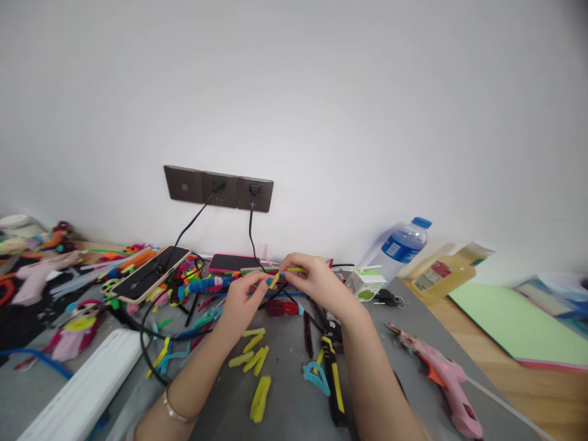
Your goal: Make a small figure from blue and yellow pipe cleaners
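Note:
Both hands meet over the middle of the table and pinch one yellow pipe cleaner (274, 281). My left hand (248, 296) grips its lower end between thumb and forefinger. From the other side my right hand (307, 277) holds it, with a yellow length showing over the forefinger. Below them lie several folded yellow pipe cleaner pieces (260, 398). A dark red wrapped bundle (282, 308) rests just under my fingers. Black-and-yellow pliers (334, 380) lie beside my right forearm, next to a light blue pipe cleaner loop (316, 378).
A pink glue gun (443, 380) lies at the right, near a small white-green box (366, 284) and a water bottle (404, 245). At left are a phone (151, 275), a white power strip (87, 386), a pipe cleaner doll (78, 327) and black cables. Wall sockets (219, 188) hold two plugs.

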A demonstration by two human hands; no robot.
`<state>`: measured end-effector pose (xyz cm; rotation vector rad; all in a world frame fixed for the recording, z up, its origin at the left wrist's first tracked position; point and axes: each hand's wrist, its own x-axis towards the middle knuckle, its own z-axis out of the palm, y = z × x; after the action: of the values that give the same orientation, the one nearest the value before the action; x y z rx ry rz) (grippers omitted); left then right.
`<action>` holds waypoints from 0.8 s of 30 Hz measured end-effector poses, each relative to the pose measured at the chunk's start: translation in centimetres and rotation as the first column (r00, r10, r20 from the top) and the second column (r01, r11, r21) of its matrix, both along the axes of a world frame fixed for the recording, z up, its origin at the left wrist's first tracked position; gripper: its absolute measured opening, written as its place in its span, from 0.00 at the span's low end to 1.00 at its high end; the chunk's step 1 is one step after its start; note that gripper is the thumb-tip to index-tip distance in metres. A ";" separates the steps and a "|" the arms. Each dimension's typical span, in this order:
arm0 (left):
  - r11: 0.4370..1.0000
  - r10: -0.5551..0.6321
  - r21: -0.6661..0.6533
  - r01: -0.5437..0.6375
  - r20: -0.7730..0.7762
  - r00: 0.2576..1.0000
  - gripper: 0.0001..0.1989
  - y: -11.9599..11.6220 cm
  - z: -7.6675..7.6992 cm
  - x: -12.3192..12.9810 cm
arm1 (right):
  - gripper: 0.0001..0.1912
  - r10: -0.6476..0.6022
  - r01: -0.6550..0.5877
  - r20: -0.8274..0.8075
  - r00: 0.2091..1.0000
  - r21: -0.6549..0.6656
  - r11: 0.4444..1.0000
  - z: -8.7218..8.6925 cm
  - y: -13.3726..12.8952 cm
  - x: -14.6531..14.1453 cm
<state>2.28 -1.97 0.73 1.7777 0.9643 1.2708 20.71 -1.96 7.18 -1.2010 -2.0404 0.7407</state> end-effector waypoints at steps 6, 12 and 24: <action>0.960 -0.093 -0.245 0.138 0.188 0.978 0.13 0.3 -0.2 0.5 | 0.07 0.050 -0.049 0.002 0.999 0.071 0.996 0.6 -0.3 0.0; 0.931 -0.073 -0.326 0.165 0.275 0.959 0.13 0.1 0.3 0.5 | 0.09 0.036 -0.034 -0.028 0.999 0.062 0.997 0.9 -0.4 0.3; 0.907 -0.087 -0.373 0.196 0.291 0.953 0.19 0.6 0.0 0.0 | 0.14 0.151 -0.236 -0.236 0.960 -0.392 0.889 -0.8 0.7 0.3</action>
<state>2.33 -1.33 0.72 1.2964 0.8478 1.0946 20.99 -1.28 6.41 -1.0963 -1.9053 1.3967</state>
